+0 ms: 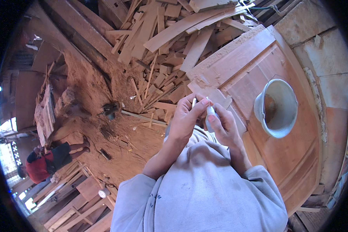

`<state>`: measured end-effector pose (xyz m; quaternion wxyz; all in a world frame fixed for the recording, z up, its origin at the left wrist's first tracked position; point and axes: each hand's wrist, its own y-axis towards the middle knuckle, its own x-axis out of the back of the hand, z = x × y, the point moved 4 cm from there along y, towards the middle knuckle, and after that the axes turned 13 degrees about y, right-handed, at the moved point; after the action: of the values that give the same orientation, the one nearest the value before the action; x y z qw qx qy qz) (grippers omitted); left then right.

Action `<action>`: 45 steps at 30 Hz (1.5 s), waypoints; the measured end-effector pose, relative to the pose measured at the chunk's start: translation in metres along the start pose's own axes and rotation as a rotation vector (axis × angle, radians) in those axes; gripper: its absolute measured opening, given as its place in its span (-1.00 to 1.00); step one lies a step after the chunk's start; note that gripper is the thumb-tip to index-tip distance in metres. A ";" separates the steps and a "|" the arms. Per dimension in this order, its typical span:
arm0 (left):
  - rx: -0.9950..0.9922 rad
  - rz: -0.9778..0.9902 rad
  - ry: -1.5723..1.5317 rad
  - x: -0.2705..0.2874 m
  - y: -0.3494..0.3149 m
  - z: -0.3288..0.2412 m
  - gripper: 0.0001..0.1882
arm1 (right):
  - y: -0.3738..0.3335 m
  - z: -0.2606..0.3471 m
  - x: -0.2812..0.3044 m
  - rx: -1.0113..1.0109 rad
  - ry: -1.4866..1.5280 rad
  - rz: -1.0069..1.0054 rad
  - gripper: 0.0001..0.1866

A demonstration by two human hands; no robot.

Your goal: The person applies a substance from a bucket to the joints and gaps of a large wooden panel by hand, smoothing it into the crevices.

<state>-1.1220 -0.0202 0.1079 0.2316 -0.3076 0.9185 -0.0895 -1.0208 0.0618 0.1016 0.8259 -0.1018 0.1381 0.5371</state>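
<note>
Both hands are raised close together in front of my body. My right hand [225,125] is closed around a small white bottle [210,111] with a narrow tip pointing up. The fingers of my left hand [186,118] are pinched together at the bottle's tip. A slim white piece [194,103] sticks up between those fingers; it is too small to name. Right of my hands, a panelled wooden door [288,154] lies flat, and a white bucket [288,130] with a wire handle stands on it, brown residue inside.
Wood offcuts [174,71] are heaped beyond my hands. Sawdust [139,149] covers the floor at the left, where a person in a red top [40,169] is some way off. Stacked boards [79,203] lie at the lower left.
</note>
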 end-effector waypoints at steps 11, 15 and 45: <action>0.174 0.147 -0.536 -0.019 0.051 0.039 -0.75 | -0.021 0.006 0.058 0.181 0.234 -0.557 -0.75; 0.150 0.142 -0.493 -0.023 0.059 0.041 -0.82 | -0.010 0.003 0.057 0.083 -0.021 -0.302 -0.72; -0.012 0.228 0.314 -0.117 0.085 0.050 -0.59 | -0.020 0.025 0.102 0.085 -0.294 -0.553 -0.72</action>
<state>-1.0603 0.1174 0.0813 0.0921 -0.1852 0.9728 -0.1040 -0.9601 0.1489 0.0917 0.9553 -0.0223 0.0066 0.2947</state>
